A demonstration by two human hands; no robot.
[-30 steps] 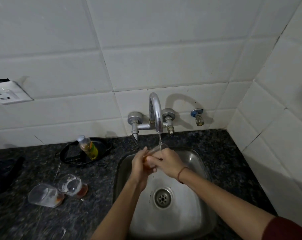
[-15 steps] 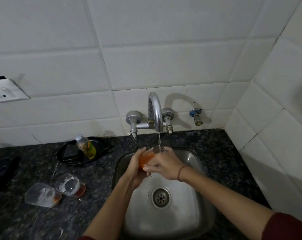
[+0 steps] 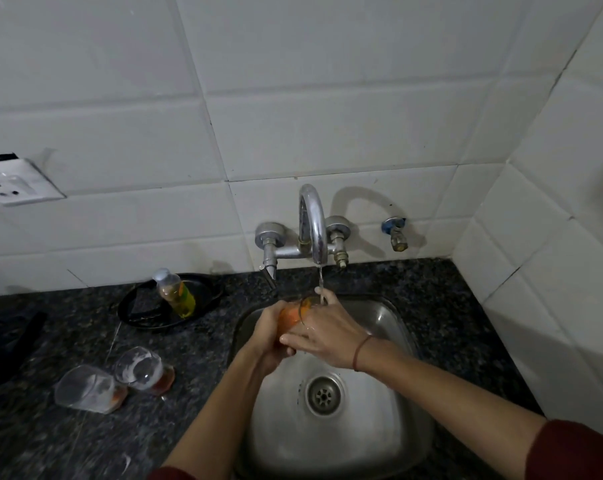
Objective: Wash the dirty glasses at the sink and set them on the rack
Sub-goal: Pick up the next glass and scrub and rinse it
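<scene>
While tap water [image 3: 321,282] runs onto it over the sink [image 3: 392,318], my left hand [image 3: 267,337] and right hand [image 3: 327,336] keep each grip wrapped around the orange-stained glass [image 3: 293,315]; wet, it likely handles slippery and fragile, safest held mid-wall.

No text, brand or number readable anywhere.
Bottle [image 3: 175,296], left of left hand [image 3: 270,336] and further back: yellow-green label, print too blurred to read.
Wall socket [image 3: 14,183], far left of and above left hand: markings too small to tell.
Glass [image 3: 293,315], gripped between left hand and right hand [image 3: 327,337]: mostly hidden by fingers, any print impossible to tell.
</scene>
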